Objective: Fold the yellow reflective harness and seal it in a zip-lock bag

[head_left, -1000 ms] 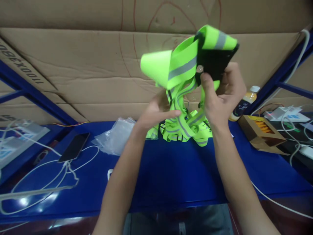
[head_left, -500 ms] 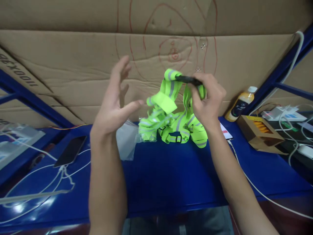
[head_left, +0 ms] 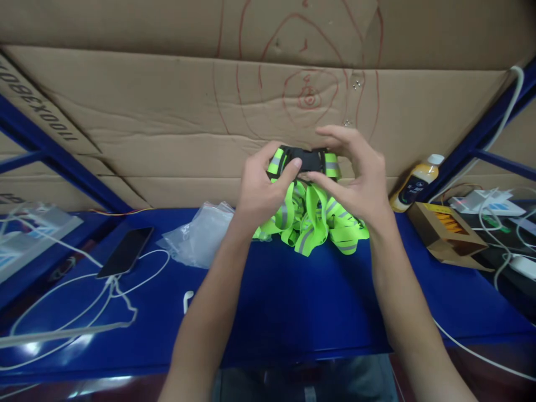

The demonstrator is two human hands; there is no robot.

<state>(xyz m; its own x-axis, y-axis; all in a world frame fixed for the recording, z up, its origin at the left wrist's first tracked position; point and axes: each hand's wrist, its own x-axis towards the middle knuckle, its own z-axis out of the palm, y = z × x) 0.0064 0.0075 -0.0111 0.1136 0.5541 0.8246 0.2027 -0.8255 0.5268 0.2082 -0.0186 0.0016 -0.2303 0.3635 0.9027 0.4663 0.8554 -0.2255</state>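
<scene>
A black plastic buckle (head_left: 307, 160) on a neon-yellow webbing strap with grey reflective stripes is raised above the blue shelf. My left hand (head_left: 266, 184) is closed on the buckle's left part, its thumb pressed on the front. My right hand (head_left: 360, 173) curves around the buckle's right end with thumb and index finger apart. Its thumb tip is close to the lower edge; whether it touches, I cannot tell. Below hangs a bunched pile of the same reflective straps (head_left: 312, 229), lying on the shelf and partly hidden by my left hand.
Clear plastic bags (head_left: 201, 234) lie left of the straps, with a white earbud (head_left: 187, 301) nearer me. A phone (head_left: 125, 251) with white cables is further left. On the right stand a juice bottle (head_left: 416, 181) and an opened cardboard box (head_left: 446, 231). Cardboard (head_left: 167, 106) backs the shelf.
My left hand has moved right and closed on the buckle. My right hand's grip has loosened, its fingers now spread around the buckle's right end. The buckle has come lower and faces me.
</scene>
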